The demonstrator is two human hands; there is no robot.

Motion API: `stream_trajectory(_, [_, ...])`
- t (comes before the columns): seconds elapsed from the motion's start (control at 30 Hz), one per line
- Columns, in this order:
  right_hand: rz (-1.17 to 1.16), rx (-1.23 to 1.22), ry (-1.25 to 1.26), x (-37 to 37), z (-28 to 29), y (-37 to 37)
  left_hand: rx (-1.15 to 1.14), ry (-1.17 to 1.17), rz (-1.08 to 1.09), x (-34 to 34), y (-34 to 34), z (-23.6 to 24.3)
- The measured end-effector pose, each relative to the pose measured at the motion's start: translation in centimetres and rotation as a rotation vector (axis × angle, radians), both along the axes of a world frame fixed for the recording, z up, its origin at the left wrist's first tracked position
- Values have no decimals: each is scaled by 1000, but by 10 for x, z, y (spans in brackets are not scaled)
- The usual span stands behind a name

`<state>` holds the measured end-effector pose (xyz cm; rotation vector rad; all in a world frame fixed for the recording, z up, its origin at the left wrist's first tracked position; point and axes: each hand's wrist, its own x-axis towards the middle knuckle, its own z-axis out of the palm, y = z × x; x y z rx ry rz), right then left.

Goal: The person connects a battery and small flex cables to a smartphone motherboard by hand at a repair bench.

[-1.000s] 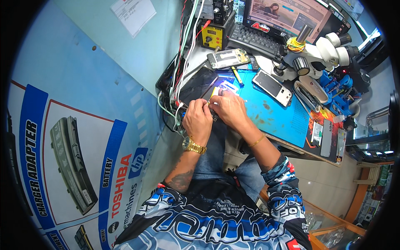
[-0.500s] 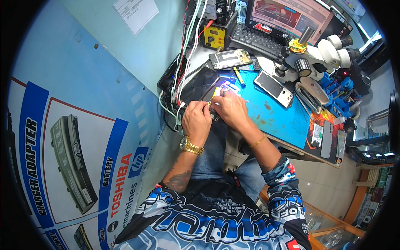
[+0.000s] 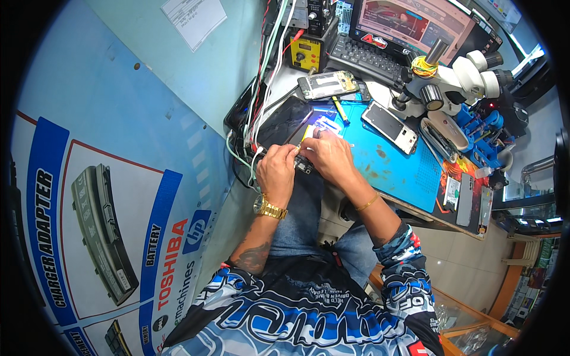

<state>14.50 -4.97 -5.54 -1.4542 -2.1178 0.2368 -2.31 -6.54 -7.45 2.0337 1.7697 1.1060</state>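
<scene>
At the near left corner of the bench, my left hand (image 3: 275,172) and my right hand (image 3: 330,156) meet with fingertips pinched close together. Something tiny and pale sits between the fingertips, too small to name. Just below them a dark phone circuit board (image 3: 304,166) shows in part; my right hand hides some of it. A yellow strip (image 3: 307,133) and a brightly lit, whitish-purple piece (image 3: 327,123) lie just beyond my right fingers. To the left of these is a dark phone screen (image 3: 287,120).
A blue work mat (image 3: 392,169) bears a phone frame (image 3: 389,127) and a yellow-and-black pen-like tool (image 3: 340,110). An opened phone (image 3: 328,84) lies farther back. Around the bench stand a microscope (image 3: 451,83), a keyboard (image 3: 368,59), a yellow-fronted station (image 3: 306,53) and hanging cables (image 3: 270,89).
My left hand and wrist have shifted slightly left, and a little more of the circuit board shows below the fingers. My right hand stays nearly in place, still pinching.
</scene>
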Motion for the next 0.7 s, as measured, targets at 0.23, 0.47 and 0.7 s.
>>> stream_trajectory(0.23, [-10, -34, -21, -2, 1, 0, 54, 37, -38, -2, 2, -1])
stream_trajectory(0.47, [5, -3, -12, -2, 3, -2, 65, 117, 18, 5, 1, -4])
stream_trajectory(0.7, [-19, 80, -100, -7, 8, -13, 33, 129, 55, 9, 0, -3])
